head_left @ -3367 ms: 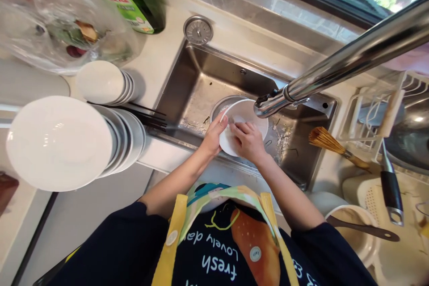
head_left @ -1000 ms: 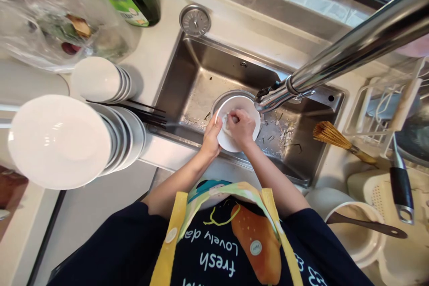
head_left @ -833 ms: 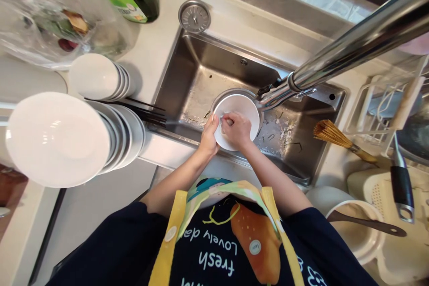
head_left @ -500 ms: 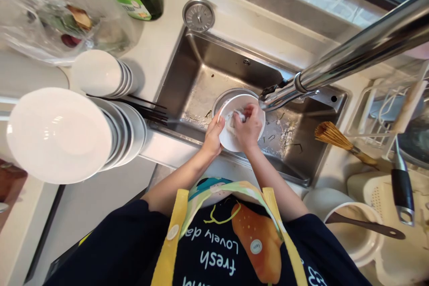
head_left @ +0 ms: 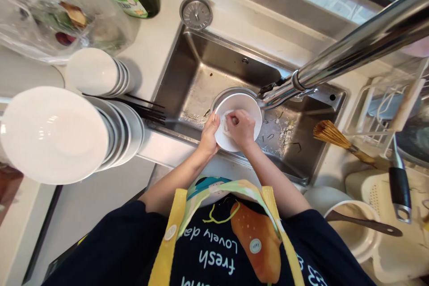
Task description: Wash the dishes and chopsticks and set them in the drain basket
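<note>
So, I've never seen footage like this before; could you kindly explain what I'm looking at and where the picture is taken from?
There's no machine here, just a person's two bare hands, seen from a camera worn on their head and looking down, which is why their apron shows at the bottom. They stand at a steel sink. The left hand grips the edge of a white plate, and the right hand presses a small white cloth or sponge against it; I can't tell which. A metal bowl lies beneath, below the tap. Stacked white plates sit to the left, beside the counter.
</note>
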Demonstrator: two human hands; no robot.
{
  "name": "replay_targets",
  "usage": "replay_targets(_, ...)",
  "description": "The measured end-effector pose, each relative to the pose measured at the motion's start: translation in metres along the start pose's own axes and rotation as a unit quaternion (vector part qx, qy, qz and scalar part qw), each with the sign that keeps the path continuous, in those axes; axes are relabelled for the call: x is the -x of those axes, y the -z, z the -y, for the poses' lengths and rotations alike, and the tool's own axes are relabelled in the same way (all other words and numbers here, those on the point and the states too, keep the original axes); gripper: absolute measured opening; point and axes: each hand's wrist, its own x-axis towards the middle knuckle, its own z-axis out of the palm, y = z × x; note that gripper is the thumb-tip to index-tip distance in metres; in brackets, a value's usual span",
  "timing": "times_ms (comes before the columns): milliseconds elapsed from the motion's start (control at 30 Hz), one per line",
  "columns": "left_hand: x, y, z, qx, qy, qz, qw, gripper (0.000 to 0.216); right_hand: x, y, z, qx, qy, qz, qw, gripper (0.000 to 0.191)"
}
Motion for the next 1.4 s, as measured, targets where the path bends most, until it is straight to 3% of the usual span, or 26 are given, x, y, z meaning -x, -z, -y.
replay_targets(100,0.000,0.000,0.001,0.004,0.004,-0.002,1.000,0.059,-0.004,-0.003,-0.001,0.008,-0.025,-0.024,0.999,0.015)
replay_targets(300,-0.001,-0.001,0.001,-0.001,0.003,-0.014,1.000,0.055,0.001,-0.002,0.005,-0.010,0.061,0.058,0.996,0.016)
replay_targets(467,-0.002,-0.001,-0.002,-0.001,0.002,0.007,1.000,0.057,-0.007,-0.004,0.001,0.033,0.012,-0.005,0.999,0.018)
replay_targets(633,-0.002,0.003,-0.004,-0.001,0.002,0.008,1.000,0.056,0.003,0.000,0.005,0.005,0.104,0.088,0.991,0.019)
replay_targets(700,-0.002,0.005,-0.003,0.000,0.009,0.010,1.000,0.057,0.006,0.001,0.004,0.002,0.108,0.104,0.989,0.017)
replay_targets(833,-0.001,0.004,0.000,0.004,0.019,0.017,1.000,0.060,0.001,-0.003,-0.001,0.020,0.046,0.021,0.999,0.017)
replay_targets(900,-0.002,0.004,0.000,0.000,0.020,0.016,1.000,0.060,-0.002,-0.004,-0.001,0.023,0.046,0.015,0.999,0.018)
replay_targets(1033,-0.005,0.007,-0.005,-0.023,0.015,0.018,0.999,0.062,0.004,0.006,0.002,0.036,0.133,0.137,0.981,0.019)
replay_targets(1133,-0.005,0.009,-0.010,-0.054,0.004,0.043,0.998,0.063,0.009,0.018,-0.003,0.113,0.151,0.203,0.961,0.018)
replay_targets(1200,-0.004,0.010,-0.012,-0.073,-0.007,0.061,0.995,0.064,0.007,0.020,-0.010,0.187,0.125,0.181,0.957,0.019)
replay_targets(1300,-0.004,0.008,-0.013,-0.078,-0.001,0.075,0.994,0.064,0.000,0.014,-0.018,0.255,0.094,0.087,0.958,0.024)
replay_targets(1400,-0.006,0.007,-0.012,-0.072,0.013,0.070,0.995,0.064,-0.007,0.004,-0.019,0.255,0.137,0.036,0.957,0.028)
